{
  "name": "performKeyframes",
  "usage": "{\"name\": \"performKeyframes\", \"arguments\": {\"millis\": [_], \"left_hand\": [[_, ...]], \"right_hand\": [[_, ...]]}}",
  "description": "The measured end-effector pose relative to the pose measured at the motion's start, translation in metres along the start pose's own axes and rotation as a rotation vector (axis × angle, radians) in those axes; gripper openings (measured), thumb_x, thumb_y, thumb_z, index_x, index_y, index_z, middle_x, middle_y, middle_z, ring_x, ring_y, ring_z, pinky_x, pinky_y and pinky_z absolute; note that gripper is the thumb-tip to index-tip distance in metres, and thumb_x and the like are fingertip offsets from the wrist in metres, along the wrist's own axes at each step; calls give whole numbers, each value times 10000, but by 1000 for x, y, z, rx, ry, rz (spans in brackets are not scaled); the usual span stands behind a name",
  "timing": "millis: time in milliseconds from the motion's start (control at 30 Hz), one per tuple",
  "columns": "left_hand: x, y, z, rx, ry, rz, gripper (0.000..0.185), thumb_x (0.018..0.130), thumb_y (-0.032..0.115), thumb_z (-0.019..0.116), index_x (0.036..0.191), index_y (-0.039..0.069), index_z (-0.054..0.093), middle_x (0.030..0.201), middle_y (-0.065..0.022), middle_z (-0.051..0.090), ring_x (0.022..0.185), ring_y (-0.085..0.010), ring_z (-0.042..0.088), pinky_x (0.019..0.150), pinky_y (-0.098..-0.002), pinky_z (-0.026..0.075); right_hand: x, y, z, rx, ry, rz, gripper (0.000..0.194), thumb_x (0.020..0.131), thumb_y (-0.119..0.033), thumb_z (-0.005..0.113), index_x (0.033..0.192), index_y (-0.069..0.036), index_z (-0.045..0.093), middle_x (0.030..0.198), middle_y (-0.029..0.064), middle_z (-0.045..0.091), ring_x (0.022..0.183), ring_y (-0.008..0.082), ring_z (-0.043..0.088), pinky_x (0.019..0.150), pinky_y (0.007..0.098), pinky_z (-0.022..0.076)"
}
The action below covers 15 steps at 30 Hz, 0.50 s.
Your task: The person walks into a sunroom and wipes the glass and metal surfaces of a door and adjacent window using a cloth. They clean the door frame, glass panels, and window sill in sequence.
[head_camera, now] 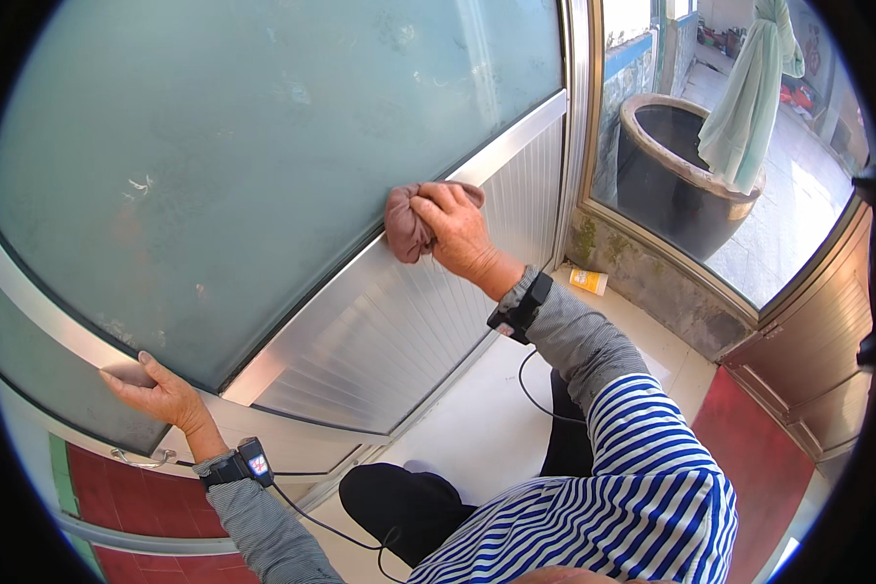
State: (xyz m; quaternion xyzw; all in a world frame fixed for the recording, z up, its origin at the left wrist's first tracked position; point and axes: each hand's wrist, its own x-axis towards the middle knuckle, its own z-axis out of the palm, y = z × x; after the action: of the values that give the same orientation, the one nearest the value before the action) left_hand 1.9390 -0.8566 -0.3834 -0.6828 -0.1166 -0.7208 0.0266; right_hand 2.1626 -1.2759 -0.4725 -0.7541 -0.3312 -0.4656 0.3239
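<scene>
A bunched brown cloth [409, 225] is gripped in my right hand [458, 228], pressed against the aluminium rail [507, 142] just below a frosted glass pane [263, 168]. Whitish smudges mark the glass. Beneath the rail runs a ribbed metal panel [401, 328]. My left hand [162, 394] is at the upright aluminium edge [58, 314] at lower left, thumb and fingers apart, with nothing in it. A metal door handle [142, 460] is just below that hand. Each wrist wears a black strapped device with a cable.
A yellow and white paper cup [588, 282] lies on the floor by a low concrete sill [650, 292]. Behind the clear window at right stand a large glazed pot [671, 182] and a hanging pale green cloth [748, 109]. A red mat [752, 445] lies at right.
</scene>
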Motion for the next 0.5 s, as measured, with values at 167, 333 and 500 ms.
{"name": "performKeyframes", "arguments": {"millis": [167, 333, 500], "left_hand": [[0, 0, -1, 33, -47, -42, 707, 1021, 277, 612, 1495, -125, 275, 1499, -333, 373, 1409, -422, 399, 1187, -456, 329], [2, -14, -2, -24, -65, -38, 727, 994, 348, 655, 1451, -120, 339, 1309, -291, 533, 1144, -359, 595, 962, -382, 514], [6, -20, -6, 74, -85, -15, 665, 979, 367, 667, 1346, -126, 413, 1032, -214, 612, 859, -317, 630, 759, -404, 543]], "right_hand": [[-1, 92, -27, 242, 93, 636, 371, 784, 78, 625, 1125, -69, 619, 1181, 123, 623, 1064, 357, 603, 927, 390, 521], [-85, 81, -73, 1200, 18, 886, 198, 1033, -102, 443, 1167, -52, 580, 796, 108, 703, 546, 173, 666, 372, 260, 471], [-146, 78, -126, 1233, 192, 1279, 260, 987, -18, 503, 1225, -37, 604, 1049, 122, 710, 855, 211, 723, 587, 322, 602]]}}
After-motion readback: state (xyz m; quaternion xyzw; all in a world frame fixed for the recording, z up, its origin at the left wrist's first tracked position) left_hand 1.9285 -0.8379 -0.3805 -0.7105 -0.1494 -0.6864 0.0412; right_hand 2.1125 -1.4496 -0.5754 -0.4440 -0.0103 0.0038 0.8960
